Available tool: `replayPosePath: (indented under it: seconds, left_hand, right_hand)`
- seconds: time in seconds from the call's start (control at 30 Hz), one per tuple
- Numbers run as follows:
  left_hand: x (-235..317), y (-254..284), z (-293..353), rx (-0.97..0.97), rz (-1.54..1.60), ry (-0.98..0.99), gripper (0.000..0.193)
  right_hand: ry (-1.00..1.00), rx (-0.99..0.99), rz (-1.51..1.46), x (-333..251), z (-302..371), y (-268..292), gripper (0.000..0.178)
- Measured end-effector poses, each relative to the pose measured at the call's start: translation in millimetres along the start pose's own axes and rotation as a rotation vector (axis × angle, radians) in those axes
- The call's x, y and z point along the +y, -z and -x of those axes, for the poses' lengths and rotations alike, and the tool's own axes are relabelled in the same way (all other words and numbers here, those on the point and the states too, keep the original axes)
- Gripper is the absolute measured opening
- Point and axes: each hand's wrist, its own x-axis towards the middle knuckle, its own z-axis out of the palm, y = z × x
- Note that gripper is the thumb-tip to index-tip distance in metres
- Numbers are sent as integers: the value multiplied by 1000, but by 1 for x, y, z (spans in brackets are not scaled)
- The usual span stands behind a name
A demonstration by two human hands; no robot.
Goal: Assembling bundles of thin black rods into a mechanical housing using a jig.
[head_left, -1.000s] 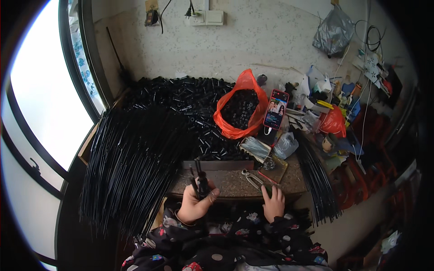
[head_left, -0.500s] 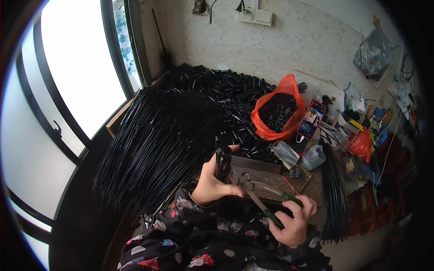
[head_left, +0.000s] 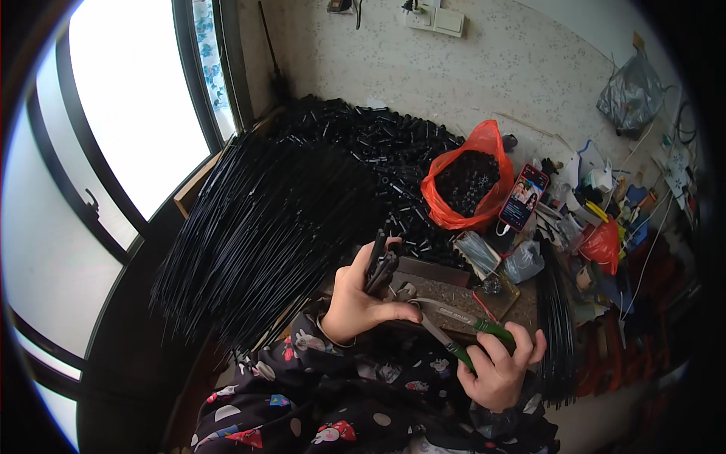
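My left hand [head_left: 357, 309] is closed around a black part [head_left: 380, 266], apparently plastic or metal, with a dark rod-like piece leaning up out of it. Its exact kind is hard to make out. The left thumb stretches right, up against the jaw end of a pair of pliers. These pliers [head_left: 440, 333] have grey metal arms and green grips, and my right hand [head_left: 499, 369] holds them by the grips, which are spread apart. What lies between the jaws is partly hidden by the left thumb. Both hands are over the front of the worktop [head_left: 446, 284].
A large bundle of thin black rods [head_left: 257, 234] lies left, beside a heap of short black tubes [head_left: 370, 136]. An orange-red bag [head_left: 446, 212] holds black parts. Right of it are a phone [head_left: 525, 198], clear bags [head_left: 523, 261] and a smaller rod bundle [head_left: 556, 333].
The black part in my left hand has tilted from upright to leaning right. My right hand and the pliers have shifted slightly right. The whole view has also shifted a little.
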Motion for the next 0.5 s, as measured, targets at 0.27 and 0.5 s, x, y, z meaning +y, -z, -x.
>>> replayPosePath:
  seconds: [0.27, 0.5]
  left_hand:
    - [14, 15, 5, -55, 133, 77, 90]
    - [12, -9, -14, -170, 238, 126, 95]
  right_hand:
    - [-220, -263, -1154, 10, 1, -22, 27]
    - [-734, -804, -2521, -18, 39, -74, 30]
